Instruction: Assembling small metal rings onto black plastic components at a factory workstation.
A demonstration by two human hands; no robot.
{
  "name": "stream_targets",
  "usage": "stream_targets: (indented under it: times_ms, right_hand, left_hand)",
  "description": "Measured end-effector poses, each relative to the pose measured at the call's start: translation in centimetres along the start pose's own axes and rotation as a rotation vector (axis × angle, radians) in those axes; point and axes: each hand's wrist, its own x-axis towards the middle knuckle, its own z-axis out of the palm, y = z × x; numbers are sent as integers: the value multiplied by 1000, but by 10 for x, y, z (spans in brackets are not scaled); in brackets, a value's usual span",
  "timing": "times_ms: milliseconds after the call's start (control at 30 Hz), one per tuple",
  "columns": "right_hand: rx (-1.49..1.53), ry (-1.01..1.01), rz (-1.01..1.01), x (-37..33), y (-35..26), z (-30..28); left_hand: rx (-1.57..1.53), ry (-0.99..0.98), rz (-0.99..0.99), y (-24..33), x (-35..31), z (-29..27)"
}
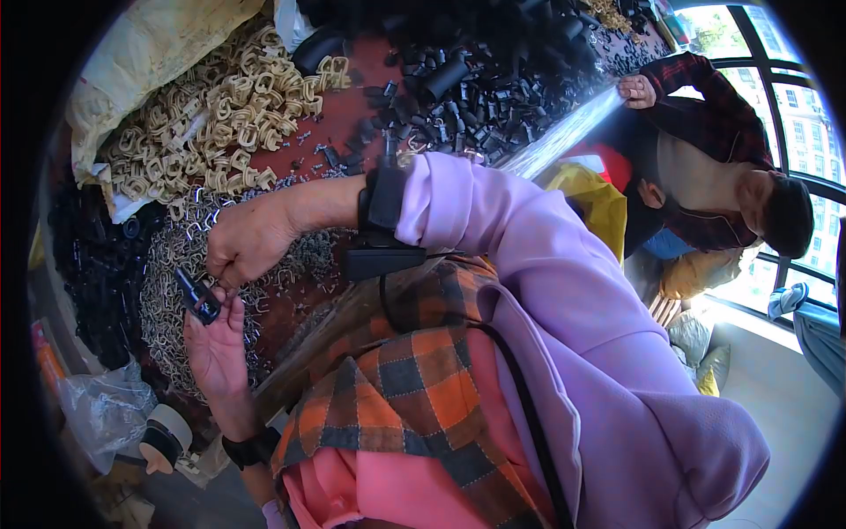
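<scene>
Over the pile of silvery metal loops [167,348], the left hand [216,353], palm turned up, grips a black cylindrical part [197,296] between its thumb and fingers; the right hand [251,238], above the same pile, is curled with its fingertips bunched near the left fingers (whether they pinch anything, I cannot tell); left of the pile lies a heap of dark pieces [97,273]; just above it spreads a heap of cream buckle-like pieces [211,115]; well apart from the pile, to its upper right, is a heap of black parts [476,106]; farther right of it, a co-worker's hand [636,91] holds a shiny translucent sheet [564,134]; near the pile's lower left is a clear plastic bag [101,410].
</scene>
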Motion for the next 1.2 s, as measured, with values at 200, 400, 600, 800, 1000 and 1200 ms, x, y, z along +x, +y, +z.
stream_targets:
  times_ms: [200,400,600,800,1000,1200]
  right_hand:
    - [82,173,-20,-5,15,5]
    - [218,279,101,-14,-12,6]
    - [522,356,134,-17,-8,15]
    - [981,386,293,-19,-10,14]
    - [984,381,249,-31,-9,6]
    - [759,381,254,-37,-18,4]
  left_hand:
    - [42,0,6,0,10,13]
    - [13,73,140,-6,11,28]
    - [-24,80,161,-7,13,37]
    - [-23,47,170,-5,12,37]
    - [-31,39,68,-6,15,43]
    - [-68,36,-60,-9,14,45]
